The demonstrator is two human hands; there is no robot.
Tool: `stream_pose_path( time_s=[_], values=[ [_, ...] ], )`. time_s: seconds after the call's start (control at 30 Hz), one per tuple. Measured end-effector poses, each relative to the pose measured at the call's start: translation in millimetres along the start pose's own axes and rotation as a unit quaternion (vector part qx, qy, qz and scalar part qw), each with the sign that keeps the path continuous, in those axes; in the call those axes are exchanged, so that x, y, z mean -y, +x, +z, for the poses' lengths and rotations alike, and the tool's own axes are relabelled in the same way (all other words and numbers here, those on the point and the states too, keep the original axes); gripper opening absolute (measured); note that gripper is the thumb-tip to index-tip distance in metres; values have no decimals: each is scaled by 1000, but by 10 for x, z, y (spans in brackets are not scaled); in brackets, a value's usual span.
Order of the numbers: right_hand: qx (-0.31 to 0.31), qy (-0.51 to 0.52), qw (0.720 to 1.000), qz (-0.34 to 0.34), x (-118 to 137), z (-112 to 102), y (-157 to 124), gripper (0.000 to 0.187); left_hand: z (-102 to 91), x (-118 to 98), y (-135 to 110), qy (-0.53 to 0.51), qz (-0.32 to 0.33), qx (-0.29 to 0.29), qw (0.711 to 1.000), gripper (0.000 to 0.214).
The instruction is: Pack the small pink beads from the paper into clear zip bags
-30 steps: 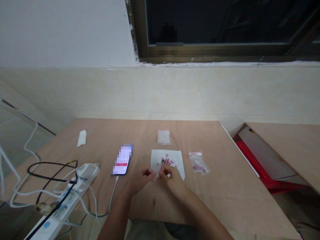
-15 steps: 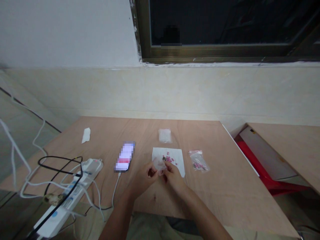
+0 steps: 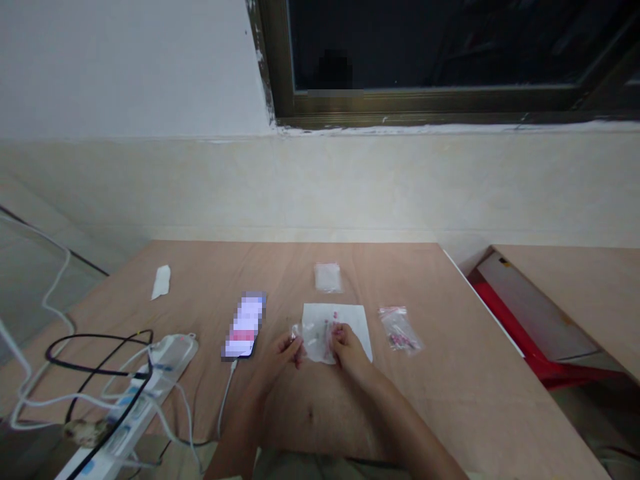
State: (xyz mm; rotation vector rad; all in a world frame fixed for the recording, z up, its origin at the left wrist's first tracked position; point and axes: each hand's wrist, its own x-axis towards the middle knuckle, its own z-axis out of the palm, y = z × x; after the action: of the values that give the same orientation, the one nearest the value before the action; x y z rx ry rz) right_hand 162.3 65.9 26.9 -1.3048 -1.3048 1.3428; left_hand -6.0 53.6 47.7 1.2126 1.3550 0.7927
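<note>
My left hand (image 3: 281,360) is closed in a pinch on a small clear plastic bag (image 3: 295,329) just left of the white paper sheet (image 3: 359,320). A bit of red shows under its fingertips. Over the right part of the sheet, my right hand (image 3: 351,350) is also closed, thumb and fingers pinching see-through plastic with a pinkish tint; its exact shape is blurred. Small pink pieces (image 3: 335,315) lie on the paper, some of them hidden behind the right fingers. To the right rests a zip bag (image 3: 400,329) with pink pieces inside.
Behind the paper lies a clear packet (image 3: 328,277). A phone (image 3: 245,325) on a white charging cable is at the left. Further left are a power strip (image 3: 173,353) with tangled cables and a white scrap (image 3: 161,282). A wall borders the wooden table (image 3: 310,393).
My hands, close together over the paper's front edge before, have moved apart, the left going leftward. The view has shifted slightly, so the table appears a little lower.
</note>
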Motion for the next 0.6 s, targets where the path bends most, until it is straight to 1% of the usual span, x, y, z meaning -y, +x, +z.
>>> stream_pose_path(
  time_s=[0.03,0.1,0.17,0.27,0.43,0.6],
  values=[
    [-14,20,1000,16,-35,-3,-7,17,-14,49,33,-2,-1,-14,1000,36],
    [-10,66,996,52,-84,-2,-35,25,-41,137,82,0,4,-31,1000,36],
    [25,88,992,82,-114,14,-69,32,-54,194,98,6,10,-34,999,36],
    [67,82,988,113,-153,48,-99,38,-46,215,67,25,10,-44,999,35],
    [61,55,990,115,-193,39,-91,38,-22,178,1,29,-4,-60,998,30],
    [76,86,986,117,-209,10,-69,40,-26,138,-7,-44,-51,-109,992,25]
  ],
)
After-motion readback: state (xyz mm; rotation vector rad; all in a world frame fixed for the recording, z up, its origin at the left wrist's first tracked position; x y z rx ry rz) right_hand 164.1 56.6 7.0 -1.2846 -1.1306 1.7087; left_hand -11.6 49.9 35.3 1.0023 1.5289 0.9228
